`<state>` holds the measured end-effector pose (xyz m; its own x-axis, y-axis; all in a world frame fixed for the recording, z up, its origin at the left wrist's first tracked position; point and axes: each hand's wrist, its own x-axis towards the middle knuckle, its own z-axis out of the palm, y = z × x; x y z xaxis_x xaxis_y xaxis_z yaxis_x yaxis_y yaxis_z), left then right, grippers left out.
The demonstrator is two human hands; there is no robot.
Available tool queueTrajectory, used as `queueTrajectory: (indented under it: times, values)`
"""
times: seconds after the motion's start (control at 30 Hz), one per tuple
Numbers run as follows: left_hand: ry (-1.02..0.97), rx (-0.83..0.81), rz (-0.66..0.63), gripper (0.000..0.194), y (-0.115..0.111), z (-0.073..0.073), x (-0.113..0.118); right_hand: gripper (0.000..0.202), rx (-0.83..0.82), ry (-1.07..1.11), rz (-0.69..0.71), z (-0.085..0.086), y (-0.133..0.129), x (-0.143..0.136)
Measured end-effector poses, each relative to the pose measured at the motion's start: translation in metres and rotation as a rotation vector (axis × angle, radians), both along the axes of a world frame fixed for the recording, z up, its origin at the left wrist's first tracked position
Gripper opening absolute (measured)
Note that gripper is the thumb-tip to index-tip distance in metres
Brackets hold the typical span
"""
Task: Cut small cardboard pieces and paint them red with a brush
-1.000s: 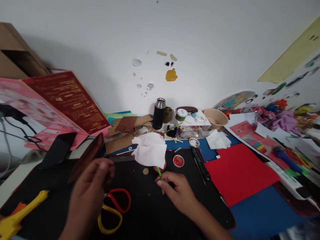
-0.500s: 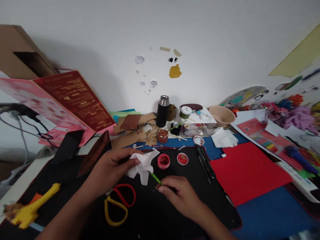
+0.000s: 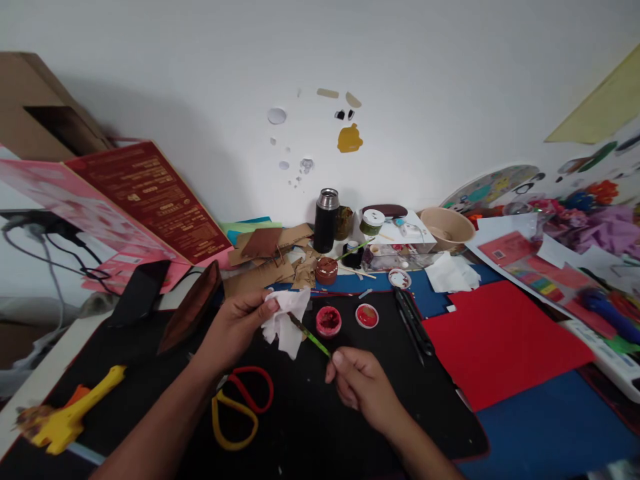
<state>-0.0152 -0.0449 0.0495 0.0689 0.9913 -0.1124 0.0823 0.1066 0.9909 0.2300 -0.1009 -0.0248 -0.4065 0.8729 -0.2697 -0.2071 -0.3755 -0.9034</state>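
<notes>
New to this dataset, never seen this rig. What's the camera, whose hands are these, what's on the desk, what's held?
There is one view, from a camera worn on the person's head, looking down at their own two bare hands. The left hand pinches a crumpled white tissue. The right hand holds a thin green-handled paintbrush whose tip meets the tissue. Both are above a black work mat. On the mat lie red-and-yellow-handled scissors, an open pot of red paint and its red lid. A sheet of red paper lies to the right.
</notes>
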Motion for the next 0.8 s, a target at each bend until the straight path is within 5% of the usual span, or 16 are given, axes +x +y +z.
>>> queueTrajectory:
  times: [0.17,0.43,0.63,0.8]
  values:
    - [0.223,0.122,-0.009,0.032,0.001,0.005,0.003,0.059,-0.112,0.078,0.026,-0.005,-0.004,0.002]
    - [0.493,0.284,0.126,0.03,-0.002,-0.01,0.003,0.063,0.089,-0.162,-0.103,-0.001,0.0,0.0]
    - [0.261,0.158,0.11,0.045,-0.003,-0.007,0.006,0.067,-0.004,-0.029,0.0,-0.007,-0.006,-0.004]
    - [-0.025,0.027,0.065,0.057,0.002,-0.024,0.014,0.065,-0.074,0.091,0.027,-0.01,-0.01,-0.009]
